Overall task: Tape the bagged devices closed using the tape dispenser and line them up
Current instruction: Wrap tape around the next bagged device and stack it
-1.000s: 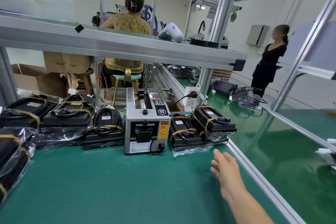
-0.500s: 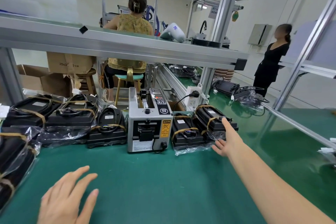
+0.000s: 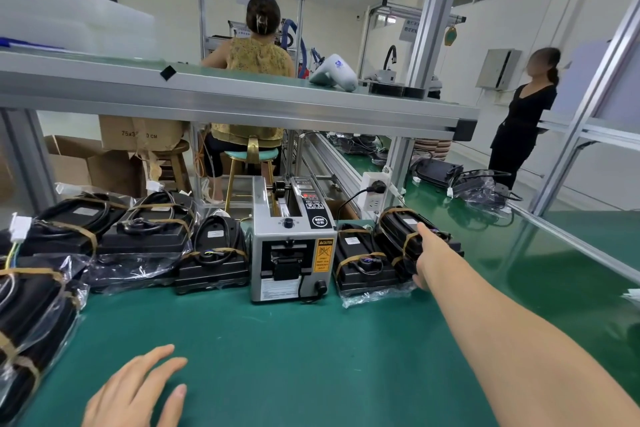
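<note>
Bagged device (image 3: 403,241) at the far right of the row, beside the tape dispenser (image 3: 292,246), lies tilted on the green mat (image 3: 277,357). Your right hand (image 3: 427,260) grips its near end. Your left hand (image 3: 138,392) rests open, fingers spread, on the mat.

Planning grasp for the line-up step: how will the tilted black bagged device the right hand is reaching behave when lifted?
The black device in clear plastic wrap looks rigid and boxy, so probably stiff and fairly heavy. Its glossy film may slip under the right hand. It leans on the neighbouring bagged device, so it could tip when nudged.
</note>
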Demonstrator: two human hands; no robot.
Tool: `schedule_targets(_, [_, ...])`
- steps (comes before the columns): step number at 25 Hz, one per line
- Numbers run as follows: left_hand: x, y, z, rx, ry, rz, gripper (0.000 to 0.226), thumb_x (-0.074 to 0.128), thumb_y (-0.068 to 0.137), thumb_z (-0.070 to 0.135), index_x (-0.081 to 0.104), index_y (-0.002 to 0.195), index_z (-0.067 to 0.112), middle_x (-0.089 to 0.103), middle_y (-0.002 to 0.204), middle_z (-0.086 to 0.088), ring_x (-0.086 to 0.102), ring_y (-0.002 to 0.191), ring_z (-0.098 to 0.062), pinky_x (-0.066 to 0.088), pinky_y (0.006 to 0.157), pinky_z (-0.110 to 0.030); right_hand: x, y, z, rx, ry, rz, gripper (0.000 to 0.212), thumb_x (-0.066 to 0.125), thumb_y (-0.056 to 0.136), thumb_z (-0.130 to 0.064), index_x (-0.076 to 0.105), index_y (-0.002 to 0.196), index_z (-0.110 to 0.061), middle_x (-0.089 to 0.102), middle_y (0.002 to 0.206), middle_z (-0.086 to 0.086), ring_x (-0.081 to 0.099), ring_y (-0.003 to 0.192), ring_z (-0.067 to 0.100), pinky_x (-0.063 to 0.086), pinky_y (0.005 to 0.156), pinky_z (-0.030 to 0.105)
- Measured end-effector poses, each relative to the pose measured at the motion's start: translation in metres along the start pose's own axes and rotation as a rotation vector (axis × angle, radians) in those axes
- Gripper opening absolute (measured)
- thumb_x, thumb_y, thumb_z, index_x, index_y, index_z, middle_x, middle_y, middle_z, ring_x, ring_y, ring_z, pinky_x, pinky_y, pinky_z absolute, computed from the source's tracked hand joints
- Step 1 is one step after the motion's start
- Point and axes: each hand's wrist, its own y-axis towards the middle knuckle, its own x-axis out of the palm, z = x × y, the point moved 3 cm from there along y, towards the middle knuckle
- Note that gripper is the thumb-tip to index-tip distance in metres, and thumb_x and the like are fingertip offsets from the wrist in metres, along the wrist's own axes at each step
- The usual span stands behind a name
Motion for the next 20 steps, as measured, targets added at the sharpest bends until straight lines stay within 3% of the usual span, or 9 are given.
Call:
schedule_targets(2, [-0.002,0.002,0.002,0.006,-0.073,0.011,0.048,0.018,0.091,0.063,0.057,0.091,0.035,0.063,0.097,0.015,0.039,0.108,0.021,0.028,0.087,-0.007,-0.001,0.003,-0.001,0.015,-0.018,0.024,0.050,0.063,0.090,-0.041,0.054,0.130,-0.013,0.058,0.134,0.007,0.055,0.120,0.027,0.040,0.091,0.039])
schedule_targets(5, [0.004,0.004,-0.004,0.041,-0.081,0.040,0.046,0.018,0.091,0.064,0.053,0.094,0.034,0.056,0.100,0.022,0.045,0.103,0.014,0.042,0.073,-0.030,-0.004,0.009,-0.003,0.030,0.005,0.053,0.037,0.066,0.088,-0.036,0.057,0.118,-0.015,0.062,0.118,0.005,0.056,0.095,0.026,0.042,0.077,0.033])
schedule_targets(7, [0.006,0.004,-0.006,0.018,-0.131,0.030,0.049,0.021,0.091,0.063,0.060,0.088,0.033,0.047,0.120,0.036,0.041,0.107,0.018,0.037,0.085,-0.021,-0.006,0.011,-0.005,0.028,0.031,0.055,0.033,0.068,0.086,-0.036,0.057,0.112,-0.018,0.061,0.099,0.004,0.055,0.081,0.023,0.043,0.074,0.030])
schedule_targets(9, [0.009,0.004,-0.007,0.003,-0.184,-0.013,0.052,0.023,0.090,0.063,0.063,0.086,0.031,0.038,0.124,0.047,0.035,0.110,0.024,0.026,0.089,-0.006,-0.012,0.014,-0.007,0.023,0.066,0.060,0.032,0.068,0.084,-0.038,0.056,0.107,-0.019,0.058,0.085,0.002,0.054,0.073,0.020,0.045,0.067,0.029])
schedule_targets(12, [0.011,0.005,-0.007,-0.020,-0.231,-0.053,0.043,0.022,0.089,0.067,0.055,0.098,0.040,0.036,0.124,0.049,0.034,0.108,0.026,0.025,0.089,-0.004,-0.031,0.011,-0.010,0.037,0.155,0.053,0.027,0.068,0.081,-0.040,0.058,0.095,-0.018,0.057,0.077,0.000,0.051,0.065,0.017,0.044,0.055,0.026])
schedule_targets(16, [0.013,0.008,-0.011,-0.009,-0.225,0.021,0.032,0.022,0.085,0.074,0.041,0.110,0.070,0.037,0.123,0.050,0.036,0.105,0.028,0.026,0.089,-0.003,-0.072,-0.025,0.001,0.054,0.271,-0.025,0.024,0.070,0.081,-0.035,0.058,0.081,-0.014,0.059,0.079,0.003,0.052,0.064,0.018,0.045,0.057,0.026])
schedule_targets(18, [0.014,0.007,-0.007,0.000,-0.224,0.082,0.033,0.025,0.084,0.075,0.047,0.108,0.069,0.043,0.123,0.045,0.039,0.104,0.025,0.029,0.088,-0.006,-0.094,-0.055,0.018,0.039,0.289,-0.103,0.020,0.067,0.084,-0.032,0.057,0.078,-0.015,0.058,0.075,0.004,0.051,0.063,0.018,0.044,0.055,0.025])
schedule_targets(20, [0.013,0.009,0.001,-0.004,-0.210,0.113,0.043,0.028,0.085,0.073,0.063,0.094,0.050,0.058,0.116,0.026,0.043,0.105,0.020,0.029,0.089,-0.006,-0.112,-0.088,0.045,0.075,0.293,-0.174,0.019,0.066,0.083,-0.029,0.059,0.076,-0.013,0.060,0.067,0.007,0.054,0.058,0.020,0.046,0.054,0.026])
